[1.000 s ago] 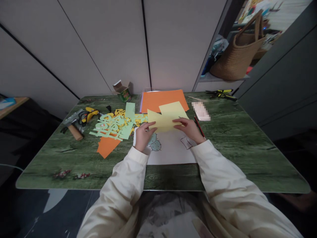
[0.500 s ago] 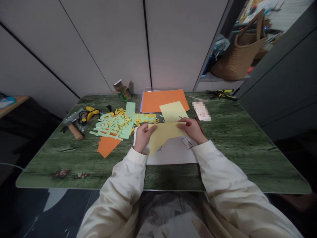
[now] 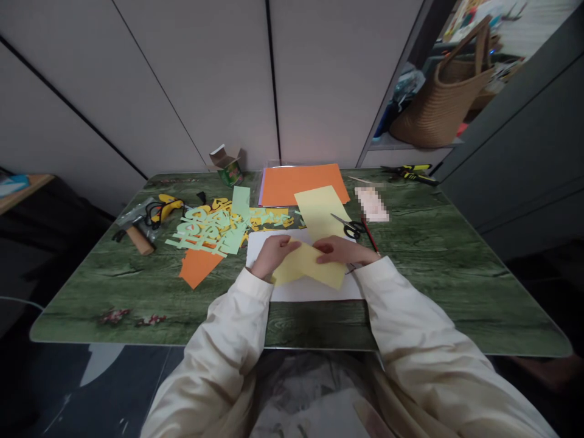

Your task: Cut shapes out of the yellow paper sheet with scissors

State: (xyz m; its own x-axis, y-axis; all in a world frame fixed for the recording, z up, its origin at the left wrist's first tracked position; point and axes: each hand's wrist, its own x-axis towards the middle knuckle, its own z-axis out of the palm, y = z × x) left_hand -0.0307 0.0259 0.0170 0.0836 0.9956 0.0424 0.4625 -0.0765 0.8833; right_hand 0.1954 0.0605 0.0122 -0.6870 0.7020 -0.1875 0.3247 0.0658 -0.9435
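Note:
Yellow paper (image 3: 322,269) hangs between my two hands, low over a white sheet (image 3: 314,294) that has drawn lines. My left hand (image 3: 270,257) pinches it at the upper left, thumb on top. With its fingers closed, my right hand (image 3: 341,250) grips the upper right part. Two overlapping portions show; whether they are one folded piece or two pieces I cannot tell. Just beyond my right hand, black-handled scissors (image 3: 352,229) rest partly on another yellow sheet (image 3: 319,204). A red pencil (image 3: 370,237) lies beside them.
Green and yellow paper cutouts (image 3: 207,228) are heaped at left, near an orange piece (image 3: 199,267) and a wooden-handled hammer (image 3: 139,240). Orange sheets (image 3: 301,184) and a small open box (image 3: 230,170) stand along the back. Yellow-black pliers (image 3: 413,173) lie far right.
Both hands have come closer together and slightly lower. The yellow paper's straight, level top edge now shows as two angled, overlapping portions. The scissors by my right hand are now uncovered.

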